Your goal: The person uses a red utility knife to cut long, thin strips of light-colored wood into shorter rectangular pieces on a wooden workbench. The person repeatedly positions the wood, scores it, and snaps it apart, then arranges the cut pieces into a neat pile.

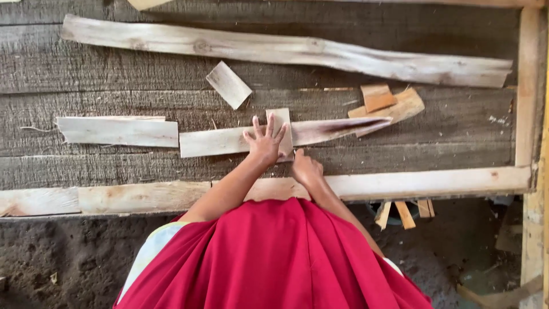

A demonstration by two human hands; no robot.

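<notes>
1. Red cloth (269, 257) of my garment fills the bottom of the view, closest to me, with both my bare forearms reaching out from it.
2. My left hand (265, 140) lies flat with its fingers (270, 125) spread wide, pressing down on a small upright rectangular wood piece (281, 121) and not gripping it.
3. That small piece stands across a long pale wooden strip (229, 141), which lies lengthwise on the grey plank surface (114, 74) and tapers to a dark split point at its right end.
4. My right hand (306, 167) sits just below the small piece, curled loosely with the knuckles up; I cannot tell whether it holds anything.
5. Another flat strip (117, 131) lies to the left of the long one, a narrow gap between them.
6. A small tilted offcut (229, 84) rests above, apart from the rest.
7. A long, knotty, crooked board (286, 51) runs across the top of the surface.
8. To the right, an orange-brown block (377, 97) lies on a pale scrap (409, 106), near the long strip's pointed end.
9. A light wooden rail (429, 182) edges the surface nearest me, and a pale post (529, 86) borders it on the right.
10. Dark earth floor (57, 257) shows below.
</notes>
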